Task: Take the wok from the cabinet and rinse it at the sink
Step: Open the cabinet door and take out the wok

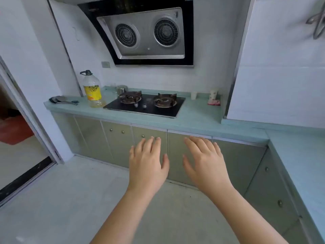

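Observation:
Both my hands are stretched out in front of the closed lower cabinet doors (121,147) under the counter. My left hand (148,166) is open, palm down, fingers spread, in front of the door with a small round knob (142,136). My right hand (204,164) is open too, fingers apart, in front of the neighbouring door (177,166). Neither hand holds anything. I cannot tell whether the fingertips touch the doors. No wok and no sink are in view.
A pale green counter (197,118) carries a black two-burner gas hob (146,104), an oil bottle (91,88), a spatula (61,100), cups (213,94) and a pink cloth (214,102). A range hood (146,34) hangs above. The counter turns along the right. A doorway (15,131) is at left.

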Demonstrator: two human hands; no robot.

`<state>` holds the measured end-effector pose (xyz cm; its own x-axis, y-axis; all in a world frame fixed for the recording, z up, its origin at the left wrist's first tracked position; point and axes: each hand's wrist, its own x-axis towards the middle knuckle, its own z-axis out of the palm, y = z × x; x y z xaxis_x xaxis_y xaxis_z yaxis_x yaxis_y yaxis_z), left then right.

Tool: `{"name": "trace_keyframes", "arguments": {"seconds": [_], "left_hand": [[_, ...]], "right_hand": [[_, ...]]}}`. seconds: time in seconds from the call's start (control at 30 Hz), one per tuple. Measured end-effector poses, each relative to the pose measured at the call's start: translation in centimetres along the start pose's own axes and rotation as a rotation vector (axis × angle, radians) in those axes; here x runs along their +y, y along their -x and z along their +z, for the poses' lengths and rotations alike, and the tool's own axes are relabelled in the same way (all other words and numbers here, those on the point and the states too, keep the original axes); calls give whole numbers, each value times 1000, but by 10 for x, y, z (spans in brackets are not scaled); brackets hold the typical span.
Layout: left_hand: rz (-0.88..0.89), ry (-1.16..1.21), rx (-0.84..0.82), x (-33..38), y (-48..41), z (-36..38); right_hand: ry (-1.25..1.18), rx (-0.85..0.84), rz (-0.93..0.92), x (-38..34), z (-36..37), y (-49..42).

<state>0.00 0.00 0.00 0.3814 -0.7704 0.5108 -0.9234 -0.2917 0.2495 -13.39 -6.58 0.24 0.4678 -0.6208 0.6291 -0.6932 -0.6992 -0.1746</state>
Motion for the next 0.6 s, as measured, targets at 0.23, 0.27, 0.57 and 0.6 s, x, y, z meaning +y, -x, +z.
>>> {"name": "trace_keyframes", "arguments": {"seconds": [0.23,0.27,0.57,0.6], "left_hand": [[75,116,-92,44,-38,71],[90,127,-94,46,-45,81],[205,220,-197,41,-124,172],[207,235,-211,37,-134,180]], "right_hand": [[80,-9,138,75,28,-8],[100,-1,151,82,32,-11],[204,-47,288,133,103,-63],[209,-57,301,135,111,-72]]}}
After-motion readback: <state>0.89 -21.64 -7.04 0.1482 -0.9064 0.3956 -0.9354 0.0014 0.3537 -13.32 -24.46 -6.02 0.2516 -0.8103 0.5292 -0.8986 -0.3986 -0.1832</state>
